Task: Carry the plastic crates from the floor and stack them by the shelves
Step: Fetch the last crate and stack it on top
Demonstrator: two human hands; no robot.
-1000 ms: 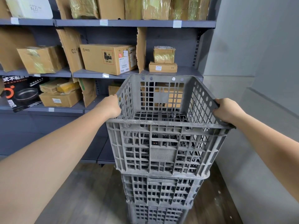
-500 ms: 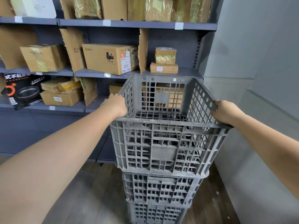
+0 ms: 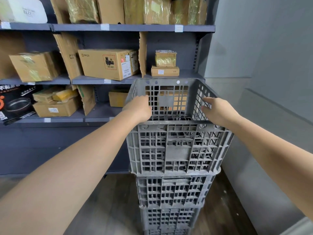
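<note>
A grey plastic crate (image 3: 177, 148) sits on top of a stack, on a second crate (image 3: 174, 190) and a third crate (image 3: 169, 219) at the bottom edge. The stack stands on the floor in front of the right end of the shelves (image 3: 108, 81). My left hand (image 3: 138, 108) is over the top crate's left rim with its fingers loosely curled, holding nothing. My right hand (image 3: 218, 110) hovers at the right wall's upper edge, fingers spread, off the rim.
The grey shelves hold several cardboard boxes (image 3: 108, 63) and a black pan box (image 3: 15, 102). A grey wall (image 3: 262, 99) runs close along the right of the stack. Dark wooden floor (image 3: 115, 200) lies to the left of the stack.
Both hands have come off the top crate's side rims and moved inward and up. The crate now rests on the stack. The view has shifted slightly.
</note>
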